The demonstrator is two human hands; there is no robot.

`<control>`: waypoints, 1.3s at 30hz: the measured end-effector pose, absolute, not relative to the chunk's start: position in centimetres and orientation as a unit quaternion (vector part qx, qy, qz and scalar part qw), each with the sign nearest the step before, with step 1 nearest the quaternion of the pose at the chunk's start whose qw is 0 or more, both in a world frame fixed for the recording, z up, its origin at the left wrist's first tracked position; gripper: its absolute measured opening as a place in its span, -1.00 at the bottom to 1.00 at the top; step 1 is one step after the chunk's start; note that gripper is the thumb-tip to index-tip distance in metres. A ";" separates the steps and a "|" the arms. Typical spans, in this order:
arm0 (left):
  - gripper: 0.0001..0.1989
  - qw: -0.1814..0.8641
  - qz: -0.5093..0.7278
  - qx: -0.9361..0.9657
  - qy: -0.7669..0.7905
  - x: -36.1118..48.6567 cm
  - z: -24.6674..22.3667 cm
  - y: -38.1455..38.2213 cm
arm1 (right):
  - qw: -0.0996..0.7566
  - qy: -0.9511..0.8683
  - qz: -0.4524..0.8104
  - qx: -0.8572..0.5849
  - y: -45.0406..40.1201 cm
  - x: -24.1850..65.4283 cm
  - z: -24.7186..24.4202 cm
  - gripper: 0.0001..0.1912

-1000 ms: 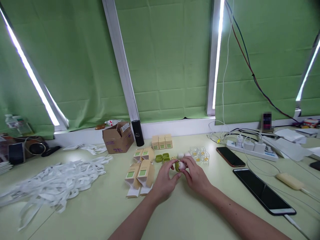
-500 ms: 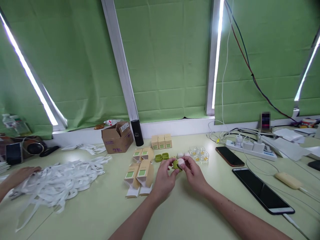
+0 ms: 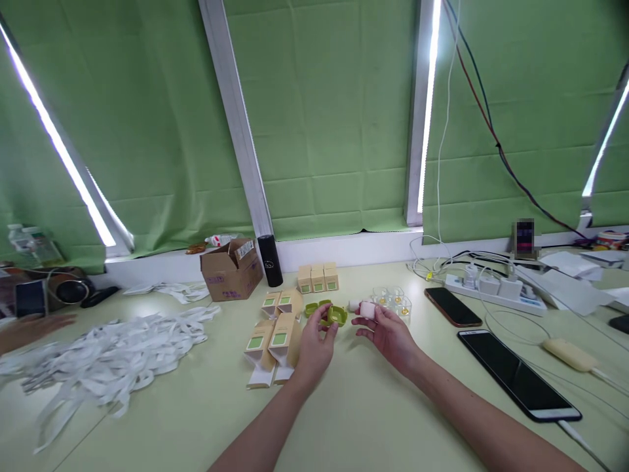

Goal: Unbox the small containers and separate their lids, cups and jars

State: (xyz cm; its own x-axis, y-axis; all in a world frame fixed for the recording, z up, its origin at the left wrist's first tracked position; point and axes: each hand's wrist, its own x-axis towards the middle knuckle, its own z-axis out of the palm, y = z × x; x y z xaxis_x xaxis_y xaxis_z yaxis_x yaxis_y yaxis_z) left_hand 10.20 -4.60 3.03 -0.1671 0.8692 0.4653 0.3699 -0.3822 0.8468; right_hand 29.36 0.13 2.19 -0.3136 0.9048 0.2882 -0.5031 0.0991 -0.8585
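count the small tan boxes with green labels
7: three small boxes in a row at the back, two front boxes beside the left hand, and two middle boxes just behind those. More may be hidden.

Straps (image 3: 122,354) left on table (image 3: 373,426), box (image 3: 228,276) behind their right end, hands (image 3: 314,347) between cartons (image 3: 286,334) and phones (image 3: 515,373)

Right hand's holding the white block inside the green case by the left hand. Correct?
Not inside: the head view shows the white block apart from the green case. The right hand holds it; the case is by the left hand.
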 end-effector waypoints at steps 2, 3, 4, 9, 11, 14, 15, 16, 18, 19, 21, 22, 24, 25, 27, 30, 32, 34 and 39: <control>-0.60 0.212 0.578 0.599 0.511 10.0 3.0 -4.4 | 0.547 -0.502 0.639 -0.202 0.0 29.5 2.4 -0.52; -0.60 0.209 0.582 0.597 0.511 10.0 2.9 -4.4 | 0.548 -0.502 0.638 -0.203 0.0 29.5 2.5 -0.52; -0.60 0.208 0.584 0.596 0.511 9.9 2.9 -4.4 | 0.549 -0.502 0.637 -0.204 -0.1 29.6 2.6 -0.53; -0.60 0.205 0.583 0.597 0.512 10.0 3.0 -4.4 | 0.555 -0.508 0.629 -0.195 -0.5 29.8 3.4 -0.57; -0.60 0.200 0.584 0.596 0.514 10.0 3.0 -4.4 | 0.558 -0.514 0.622 -0.193 -0.7 29.9 3.6 -0.57; -0.60 0.189 0.586 0.593 0.519 10.0 2.9 -4.3 | 0.561 -0.534 0.595 -0.216 -0.8 29.8 3.6 -0.52; -0.60 0.185 0.587 0.592 0.520 10.0 2.8 -4.3 | 0.563 -0.541 0.580 -0.231 -0.7 29.8 3.6 -0.48; -0.60 0.182 0.587 0.592 0.522 10.0 2.8 -4.3 | 0.568 -0.546 0.564 -0.247 -0.6 29.8 3.6 -0.45; -0.61 0.178 0.587 0.591 0.524 10.0 2.8 -4.3 | 0.584 -0.553 0.528 -0.272 -0.4 29.9 3.6 -0.41; -0.61 0.177 0.587 0.590 0.525 9.9 2.8 -4.3 | 0.593 -0.557 0.510 -0.281 -0.2 30.0 3.6 -0.41; -0.60 0.173 0.587 0.587 0.530 9.9 2.9 -4.4 | 0.606 -0.571 0.467 -0.298 0.2 30.1 3.6 -0.45; -0.60 0.170 0.587 0.586 0.533 9.9 2.9 -4.4 | 0.609 -0.584 0.439 -0.308 0.4 30.2 3.7 -0.48; -0.60 0.158 0.587 0.583 0.539 9.9 2.9 -4.4 | 0.606 -0.620 0.371 -0.333 0.8 30.4 3.7 -0.54; -0.60 0.151 0.587 0.581 0.543 9.9 2.9 -4.4 | 0.598 -0.642 0.332 -0.346 1.0 30.5 3.7 -0.58; -0.60 0.141 0.588 0.577 0.549 9.9 2.9 -4.4 | 0.571 -0.692 0.251 -0.364 1.5 30.5 3.6 -0.64; -0.60 0.134 0.589 0.575 0.551 9.8 2.8 -4.3 | 0.519 -0.768 0.142 -0.347 2.3 30.2 3.4 -0.67; -0.60 0.131 0.590 0.577 0.549 9.8 2.7 -4.2 | 0.488 -0.811 0.084 -0.312 3.0 30.0 3.2 -0.67; -0.59 0.129 0.590 0.579 0.547 9.8 2.7 -4.2 | 0.463 -0.837 0.041 -0.289 3.5 29.7 2.9 -0.65; -0.61 0.122 0.590 0.583 0.545 9.7 2.5 -4.1 | 0.431 -0.843 -0.041 -0.320 4.0 29.1 1.7 -0.64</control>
State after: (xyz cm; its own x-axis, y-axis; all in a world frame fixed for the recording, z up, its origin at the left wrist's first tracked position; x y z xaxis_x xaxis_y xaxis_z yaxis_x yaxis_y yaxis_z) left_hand 9.68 -4.14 2.49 -0.2899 0.7799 0.5547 0.4913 -0.3761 0.7856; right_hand 29.11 4.05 1.68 -0.4245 0.5037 0.7524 0.5740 0.7924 -0.2067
